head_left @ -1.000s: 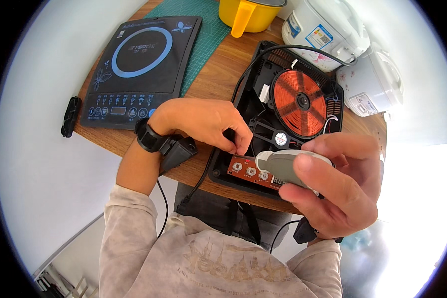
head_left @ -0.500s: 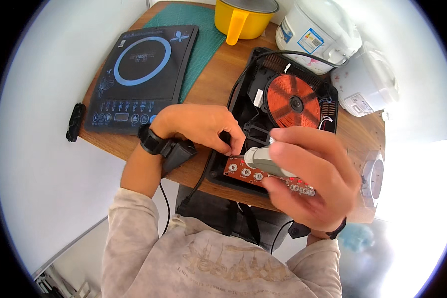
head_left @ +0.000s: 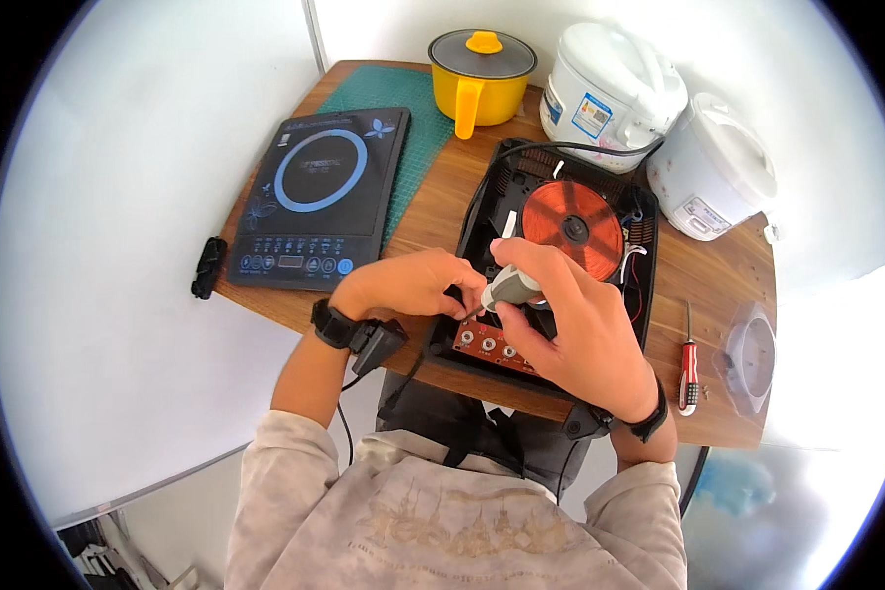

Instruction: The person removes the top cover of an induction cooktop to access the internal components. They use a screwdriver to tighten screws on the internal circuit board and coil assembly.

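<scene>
The left hand (head_left: 433,283) was bent inward with its fingers curled and its thumb and forefinger close together at the tip; whether it pinched anything between them could not be told. The right hand (head_left: 585,315) was partly closed around a grey tool (head_left: 513,287), thumb on the near side and fingers on the far side. The tool slanted down to the left, its thin dark end beside the left fingertips. Both hands were above the near left part of an open black base (head_left: 443,344) on the bench (head_left: 433,221).

A brown board (head_left: 489,345) with round buttons was along the near side of the base, its right part hidden by the right hand. A copper coil (head_left: 551,221) filled much of the far right of the base, and a black cord (head_left: 605,151) arched past its far edge.

To the left was a black cooktop (head_left: 320,241), partly over a green mat (head_left: 418,147). At the far side stood a lidded yellow pot (head_left: 497,98), with a large cooker (head_left: 600,74) and a small cooker (head_left: 713,162) to its right. On the right, a red screwdriver (head_left: 688,379) pointed away, just beside a clear dish (head_left: 754,359).
</scene>
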Available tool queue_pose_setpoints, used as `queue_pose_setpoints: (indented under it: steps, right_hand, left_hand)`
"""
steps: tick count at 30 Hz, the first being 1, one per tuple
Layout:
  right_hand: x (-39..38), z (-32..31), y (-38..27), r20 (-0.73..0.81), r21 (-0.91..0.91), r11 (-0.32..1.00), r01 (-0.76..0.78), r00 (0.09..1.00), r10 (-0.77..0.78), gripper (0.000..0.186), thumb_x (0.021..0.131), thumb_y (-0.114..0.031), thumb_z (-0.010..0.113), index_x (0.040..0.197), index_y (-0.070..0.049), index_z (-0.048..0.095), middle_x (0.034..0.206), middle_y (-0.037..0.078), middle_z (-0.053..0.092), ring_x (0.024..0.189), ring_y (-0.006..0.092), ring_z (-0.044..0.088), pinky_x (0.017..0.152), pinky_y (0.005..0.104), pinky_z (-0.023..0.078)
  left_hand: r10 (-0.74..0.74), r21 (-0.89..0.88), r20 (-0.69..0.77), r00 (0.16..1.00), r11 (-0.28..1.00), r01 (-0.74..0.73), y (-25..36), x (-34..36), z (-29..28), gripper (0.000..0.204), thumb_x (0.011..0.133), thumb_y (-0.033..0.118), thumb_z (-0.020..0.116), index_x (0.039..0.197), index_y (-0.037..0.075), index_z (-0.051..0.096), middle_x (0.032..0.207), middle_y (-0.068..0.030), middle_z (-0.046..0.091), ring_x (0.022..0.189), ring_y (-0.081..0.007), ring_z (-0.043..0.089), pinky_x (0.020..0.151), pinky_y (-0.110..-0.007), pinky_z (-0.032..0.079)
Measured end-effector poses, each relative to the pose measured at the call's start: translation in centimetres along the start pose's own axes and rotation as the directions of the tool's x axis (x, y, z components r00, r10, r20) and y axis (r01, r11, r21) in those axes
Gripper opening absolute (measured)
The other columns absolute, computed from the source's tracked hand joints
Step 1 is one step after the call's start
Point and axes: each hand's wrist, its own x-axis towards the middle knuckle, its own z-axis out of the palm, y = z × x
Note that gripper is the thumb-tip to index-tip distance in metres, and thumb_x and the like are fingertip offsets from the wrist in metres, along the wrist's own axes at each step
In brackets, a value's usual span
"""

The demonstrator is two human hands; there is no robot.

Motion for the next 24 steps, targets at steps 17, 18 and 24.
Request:
queue_pose_setpoints:
  steps: [17,18,24]
  right_hand:
    - [-0.6,-1.1,1.2,0.042,0.083,0.994,-0.075,0.997,0.071,0.043,0.086,-0.005,0.072,0.124,-0.008,0.052,0.101,0.014,0.067,0.080,0.0344,0.069,0.062,0.0415,0.055]
    - [-0.6,-1.2,1.2,0.045,0.088,0.994,-0.062,0.997,0.059,0.042,0.086,-0.005,0.072,0.123,-0.008,0.052,0.101,0.014,0.067,0.080,0.0342,0.070,0.062,0.0413,0.055]
    - [-0.1,-2.2,1.6,0.044,0.138,0.988,-0.069,0.997,0.063,0.037,0.086,-0.002,0.071,0.116,-0.007,0.051,0.101,0.014,0.067,0.081,0.0325,0.071,0.064,0.0405,0.055]
  left_hand:
    - [-0.293,0.076,-0.524,0.800,0.919,0.386,7.2,-5.3,8.3,0.049,0.085,0.023,0.084,0.129,0.008,0.067,0.106,-0.0100,0.052,0.099,-0.0251,0.055,0.086,-0.035,0.049]
    - [-0.314,0.065,-0.543,0.779,0.909,0.412,7.1,-5.2,8.6,0.050,0.085,0.024,0.084,0.129,0.008,0.067,0.105,-0.0100,0.051,0.098,-0.0252,0.055,0.085,-0.035,0.049]
    - [-0.376,0.072,-0.564,0.735,0.865,0.497,6.8,-3.8,8.5,0.053,0.084,0.030,0.086,0.127,0.006,0.068,0.099,-0.0098,0.048,0.092,-0.0258,0.053,0.080,-0.037,0.046]
